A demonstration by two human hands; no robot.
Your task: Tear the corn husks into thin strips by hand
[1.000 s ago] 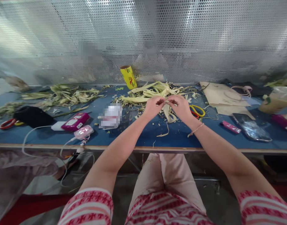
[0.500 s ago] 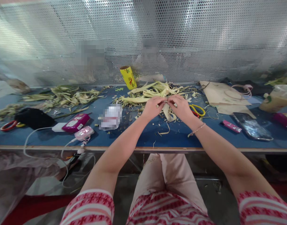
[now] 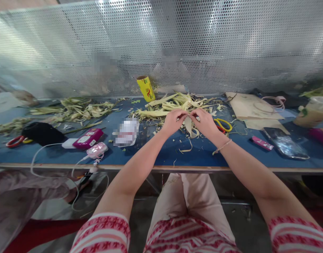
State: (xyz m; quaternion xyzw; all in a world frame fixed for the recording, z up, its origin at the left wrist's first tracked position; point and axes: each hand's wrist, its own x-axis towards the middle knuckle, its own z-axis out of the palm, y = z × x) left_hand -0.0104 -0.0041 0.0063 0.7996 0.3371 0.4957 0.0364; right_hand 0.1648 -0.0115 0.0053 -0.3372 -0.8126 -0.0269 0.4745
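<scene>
My left hand (image 3: 174,121) and my right hand (image 3: 202,121) meet fingertip to fingertip over the middle of the blue table. Both are closed in a pinch on a pale strip of dried leaf, like corn husk (image 3: 188,124), whose wide end hangs down between them. The fingers cover its upper end. Just behind lies a loose pile of pale green husk strips (image 3: 177,102) with small scraps around it. Scissors with yellow and red handles (image 3: 224,125) rest right of my right hand.
A yellow tube (image 3: 146,88) leans by the perforated metal panel (image 3: 124,45). To the left are another leaf pile (image 3: 81,109), a purple box (image 3: 88,138), a pink case (image 3: 97,150) and a white cable. A phone (image 3: 285,142), brown card (image 3: 252,105) and plastic cup (image 3: 315,112) lie rightward.
The view has shifted slightly. My hands stay together over the same spot, with the fingertips a little changed around the husk strip.
</scene>
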